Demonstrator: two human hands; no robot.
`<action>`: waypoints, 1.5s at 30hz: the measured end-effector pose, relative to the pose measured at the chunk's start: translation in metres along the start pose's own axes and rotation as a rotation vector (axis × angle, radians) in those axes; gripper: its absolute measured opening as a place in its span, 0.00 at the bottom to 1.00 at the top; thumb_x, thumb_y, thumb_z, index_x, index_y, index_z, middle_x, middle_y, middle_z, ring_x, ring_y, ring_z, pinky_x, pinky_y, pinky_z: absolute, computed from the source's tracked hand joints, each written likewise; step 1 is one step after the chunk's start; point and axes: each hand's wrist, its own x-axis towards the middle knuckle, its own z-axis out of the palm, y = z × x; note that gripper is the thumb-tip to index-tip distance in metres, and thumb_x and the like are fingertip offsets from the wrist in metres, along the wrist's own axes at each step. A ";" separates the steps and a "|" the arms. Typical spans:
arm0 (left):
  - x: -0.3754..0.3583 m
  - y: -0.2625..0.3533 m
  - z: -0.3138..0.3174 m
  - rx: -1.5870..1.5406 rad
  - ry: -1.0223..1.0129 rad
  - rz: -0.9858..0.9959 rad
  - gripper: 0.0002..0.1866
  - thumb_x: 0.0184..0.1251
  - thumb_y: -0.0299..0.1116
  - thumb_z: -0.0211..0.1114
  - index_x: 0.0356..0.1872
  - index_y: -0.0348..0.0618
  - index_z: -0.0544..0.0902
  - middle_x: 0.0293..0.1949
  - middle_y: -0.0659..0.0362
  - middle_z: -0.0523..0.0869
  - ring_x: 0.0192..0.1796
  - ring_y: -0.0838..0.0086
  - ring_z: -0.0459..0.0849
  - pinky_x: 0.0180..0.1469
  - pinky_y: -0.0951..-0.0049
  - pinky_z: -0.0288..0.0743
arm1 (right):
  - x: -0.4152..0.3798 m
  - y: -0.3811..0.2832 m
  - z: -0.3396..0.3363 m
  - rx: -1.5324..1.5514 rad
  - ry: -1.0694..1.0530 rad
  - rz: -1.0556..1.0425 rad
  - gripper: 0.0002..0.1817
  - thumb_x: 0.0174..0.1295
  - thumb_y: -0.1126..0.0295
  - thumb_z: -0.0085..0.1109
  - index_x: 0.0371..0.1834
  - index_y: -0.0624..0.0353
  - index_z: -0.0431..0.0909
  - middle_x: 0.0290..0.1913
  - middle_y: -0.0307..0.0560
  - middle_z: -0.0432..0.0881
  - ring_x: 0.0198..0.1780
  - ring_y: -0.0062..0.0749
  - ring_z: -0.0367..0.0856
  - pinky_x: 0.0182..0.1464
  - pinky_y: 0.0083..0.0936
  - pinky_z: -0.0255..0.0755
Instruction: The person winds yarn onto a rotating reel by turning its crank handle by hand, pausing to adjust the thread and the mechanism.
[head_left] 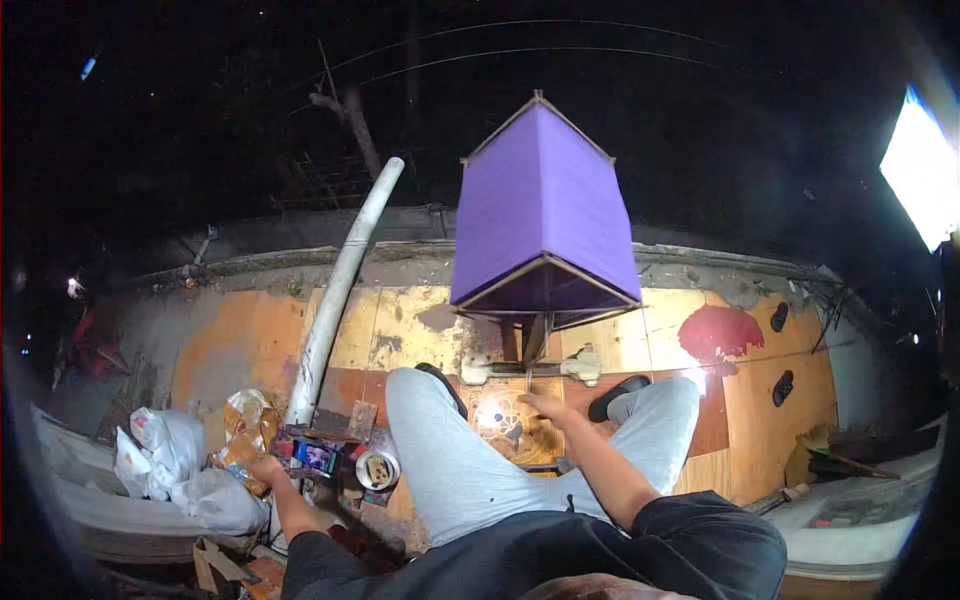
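- Fingers of the right hand [543, 403] are seen curled just below the near end of the purple box [541, 205], beside the lower tip of a wooden stick [537, 338]; whether they are clamped on it cannot be told.
- From those fingers, the purple box is found straight ahead, away from the body, its long axis pointed outward; its open, triangular-framed near end is turned towards the person, and the stick is set under that end.
- The right hand is clearly placed nearer; the left hand [266, 468] is held well apart, to the near left of the purple box, at an orange packet [243, 428]. Its fingers are too small to be read, so open or closed cannot be told.
- Under the near end of the purple box, a pale crosspiece [583, 368] is seen, lying sideways.
- Near left of the box, a lit phone [316, 457], a round tin [378, 470] and white plastic bags [172, 452] are spotted.
- Left of the box, a long white pole [345, 285] is slanted outward.
- Right of it, dark sandals [783, 388] are left on the boards; farther right, a bright white panel [920, 168] is picked out against the dark.
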 end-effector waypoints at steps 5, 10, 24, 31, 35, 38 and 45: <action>-0.032 0.008 -0.048 -0.589 -0.045 -0.271 0.19 0.60 0.40 0.59 0.32 0.28 0.84 0.35 0.38 0.85 0.39 0.45 0.85 0.43 0.52 0.77 | -0.056 -0.064 0.064 0.177 -0.244 -0.154 0.34 0.70 0.55 0.49 0.74 0.59 0.53 0.72 0.47 0.61 0.65 0.35 0.69 0.60 0.32 0.67; -0.042 0.019 -0.069 -0.693 0.171 -0.351 0.20 0.56 0.38 0.60 0.39 0.28 0.84 0.37 0.38 0.85 0.38 0.44 0.85 0.43 0.50 0.77 | -0.123 -0.113 0.031 0.479 -0.402 -0.306 0.25 0.71 0.61 0.50 0.68 0.59 0.63 0.65 0.46 0.69 0.60 0.29 0.73 0.57 0.28 0.69; -0.039 0.012 -0.044 -1.089 -0.085 -0.154 0.21 0.63 0.42 0.57 0.36 0.27 0.84 0.37 0.36 0.85 0.40 0.43 0.84 0.44 0.49 0.77 | -0.021 0.002 -0.122 -0.235 0.665 -0.147 0.20 0.59 0.61 0.53 0.42 0.70 0.77 0.34 0.52 0.83 0.39 0.35 0.80 0.42 0.31 0.74; -0.031 0.009 -0.055 -0.609 -0.016 -0.242 0.21 0.59 0.40 0.61 0.36 0.24 0.83 0.38 0.35 0.85 0.43 0.44 0.84 0.49 0.52 0.76 | -0.018 -0.021 0.021 -0.031 0.048 0.011 0.37 0.58 0.58 0.62 0.69 0.62 0.63 0.65 0.53 0.71 0.62 0.40 0.71 0.58 0.34 0.68; -0.041 0.016 -0.067 -0.723 0.142 -0.383 0.20 0.56 0.39 0.60 0.35 0.25 0.83 0.37 0.35 0.84 0.42 0.44 0.84 0.48 0.52 0.76 | -0.045 -0.062 0.063 0.098 -0.245 -0.103 0.40 0.63 0.60 0.58 0.75 0.63 0.51 0.73 0.51 0.58 0.72 0.37 0.59 0.67 0.32 0.60; -0.035 0.008 -0.042 -0.725 -0.017 -0.314 0.18 0.53 0.33 0.56 0.35 0.22 0.82 0.37 0.34 0.84 0.42 0.42 0.84 0.49 0.51 0.76 | -0.095 -0.108 0.060 0.303 -0.358 -0.172 0.36 0.65 0.61 0.55 0.72 0.65 0.55 0.71 0.50 0.63 0.69 0.37 0.65 0.65 0.33 0.63; -0.045 0.021 -0.090 -0.652 0.004 -0.302 0.19 0.58 0.35 0.55 0.35 0.23 0.82 0.37 0.38 0.86 0.42 0.47 0.85 0.47 0.52 0.76 | -0.129 -0.125 -0.021 0.838 -0.187 -0.442 0.15 0.65 0.68 0.52 0.50 0.66 0.72 0.39 0.53 0.80 0.46 0.40 0.81 0.51 0.36 0.76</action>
